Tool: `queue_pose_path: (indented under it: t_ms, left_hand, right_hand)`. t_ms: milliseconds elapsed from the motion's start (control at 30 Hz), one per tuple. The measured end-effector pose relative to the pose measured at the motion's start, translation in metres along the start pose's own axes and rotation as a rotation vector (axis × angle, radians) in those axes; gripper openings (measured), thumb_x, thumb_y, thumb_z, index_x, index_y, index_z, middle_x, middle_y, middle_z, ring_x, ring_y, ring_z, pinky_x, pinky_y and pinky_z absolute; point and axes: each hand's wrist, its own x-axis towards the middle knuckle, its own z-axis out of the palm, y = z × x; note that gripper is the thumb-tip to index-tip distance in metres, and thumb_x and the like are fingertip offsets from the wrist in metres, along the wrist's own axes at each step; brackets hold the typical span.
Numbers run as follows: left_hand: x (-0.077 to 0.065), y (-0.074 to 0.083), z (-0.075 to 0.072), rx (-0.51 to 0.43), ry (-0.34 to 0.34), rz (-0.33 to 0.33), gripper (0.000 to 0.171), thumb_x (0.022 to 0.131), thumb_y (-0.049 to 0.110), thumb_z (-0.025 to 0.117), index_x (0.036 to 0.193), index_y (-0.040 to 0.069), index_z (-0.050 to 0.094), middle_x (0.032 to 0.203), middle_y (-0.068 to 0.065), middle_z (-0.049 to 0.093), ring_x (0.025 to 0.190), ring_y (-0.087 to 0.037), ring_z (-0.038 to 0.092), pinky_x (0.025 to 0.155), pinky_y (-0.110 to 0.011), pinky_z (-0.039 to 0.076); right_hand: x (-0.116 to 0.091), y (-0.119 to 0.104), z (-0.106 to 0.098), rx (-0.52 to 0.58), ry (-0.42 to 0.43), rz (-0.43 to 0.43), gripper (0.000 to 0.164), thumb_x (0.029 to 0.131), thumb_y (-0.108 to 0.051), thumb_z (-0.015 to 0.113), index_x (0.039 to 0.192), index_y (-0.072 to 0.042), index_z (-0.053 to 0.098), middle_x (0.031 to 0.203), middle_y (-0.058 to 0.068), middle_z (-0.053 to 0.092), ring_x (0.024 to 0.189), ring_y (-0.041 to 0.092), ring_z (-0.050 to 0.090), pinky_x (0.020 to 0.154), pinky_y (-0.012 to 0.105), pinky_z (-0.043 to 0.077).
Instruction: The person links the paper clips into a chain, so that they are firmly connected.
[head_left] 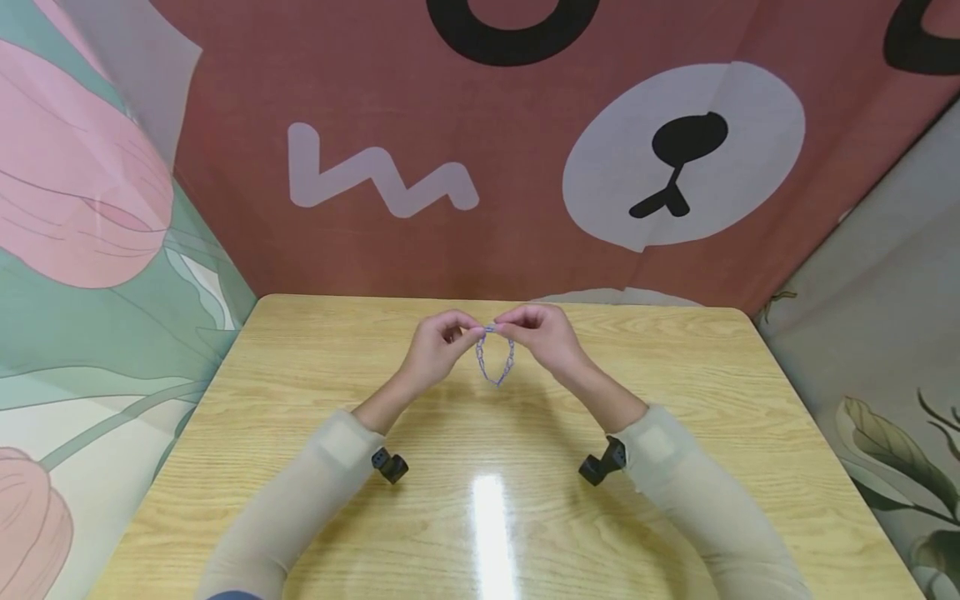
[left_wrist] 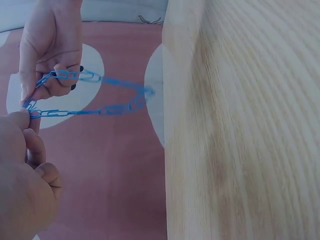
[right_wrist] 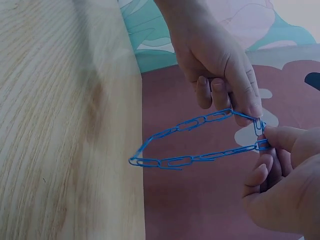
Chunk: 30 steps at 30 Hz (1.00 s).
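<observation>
A chain of linked blue paper clips (head_left: 512, 360) hangs in a loop between the two hands, above the table. My left hand (head_left: 437, 345) pinches one top end of it between thumb and fingertips. Close beside it, my right hand (head_left: 545, 337) pinches the other top end the same way. In the right wrist view the paper clip chain (right_wrist: 191, 124) shows its separate links, drawn into a long narrow loop. The left wrist view shows the chain (left_wrist: 90, 76) too, blurred at its low end. The fingertips partly hide the clips where the ends meet.
Below the hands spreads a wooden table (head_left: 420, 500) with a bright light reflection near its front. A reddish curtain (head_left: 375, 258) with a cartoon face hangs behind the far edge. Patterned cloths flank both sides. A small black camera (head_left: 390, 465) sits at the left wrist, another at the right.
</observation>
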Motion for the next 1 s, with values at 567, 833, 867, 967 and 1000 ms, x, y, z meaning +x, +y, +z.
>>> queue_pose_path:
  t_ms: [567,833,867,967,1000]
  left_hand:
    - [0.0,-0.008,0.001,0.025,-0.015,0.042,0.005,0.092,0.0,0.073,0.092,-0.006,0.072,0.074,-0.019,0.066,0.057,-0.011,0.046,0.052,-0.02,0.036]
    - [0.0,-0.01,-0.004,0.03,-0.003,0.071,0.007,0.094,0.006,0.074,0.093,-0.001,0.073,0.074,-0.007,0.066,0.058,-0.012,0.048,0.051,-0.022,0.038]
    - [0.0,-0.009,-0.005,0.031,-0.002,0.07,0.007,0.094,0.006,0.074,0.093,-0.001,0.073,0.074,-0.007,0.066,0.058,-0.012,0.048,0.051,-0.022,0.038]
    - [0.0,-0.009,-0.006,0.031,0.003,0.058,0.006,0.093,0.006,0.074,0.093,-0.001,0.073,0.074,-0.006,0.066,0.058,-0.011,0.048,0.052,-0.022,0.038]
    - [0.0,-0.009,-0.007,0.031,0.004,0.053,0.007,0.093,0.006,0.074,0.093,-0.001,0.073,0.074,-0.006,0.066,0.058,-0.011,0.048,0.052,-0.022,0.038]
  right_hand:
    - [0.002,-0.003,-0.001,-0.074,-0.007,0.07,0.013,0.092,-0.015,0.077,0.098,-0.003,0.078,0.096,0.004,0.074,0.087,0.017,0.06,0.076,0.028,0.048]
    - [0.002,0.003,-0.008,-0.048,-0.028,0.144,0.016,0.093,-0.021,0.077,0.1,-0.007,0.078,0.101,0.004,0.073,0.085,0.017,0.05,0.073,0.031,0.041]
    - [0.002,0.003,-0.009,-0.051,-0.038,0.145,0.016,0.093,-0.022,0.077,0.101,-0.008,0.078,0.103,0.004,0.073,0.085,0.017,0.051,0.073,0.031,0.042]
    - [0.002,0.002,-0.012,-0.068,-0.079,0.138,0.016,0.095,-0.021,0.075,0.105,-0.008,0.077,0.107,0.008,0.072,0.088,0.019,0.055,0.073,0.03,0.044]
    - [0.002,0.002,-0.013,-0.075,-0.098,0.132,0.016,0.096,-0.02,0.074,0.106,-0.007,0.077,0.109,0.011,0.071,0.09,0.021,0.056,0.074,0.03,0.045]
